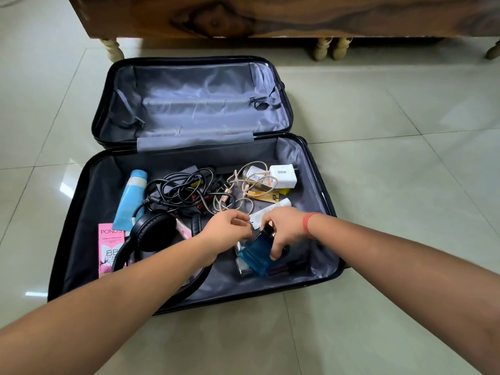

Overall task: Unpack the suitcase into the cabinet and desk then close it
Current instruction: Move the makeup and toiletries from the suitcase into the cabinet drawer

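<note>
The black suitcase lies open on the floor, its far half bare grey lining. In the near half my right hand grips a blue glass perfume bottle by its top. My left hand pinches something small at the bottle's neck; what it is I cannot tell. Around them lie black headphones, a pink Pond's packet, a blue tube, tangled black cables, a beige cable, a white 65W charger and a white tube.
A wooden furniture piece on turned pale legs stands just beyond the suitcase. Glossy pale tiles surround the case on all sides. A red band sits on my right wrist.
</note>
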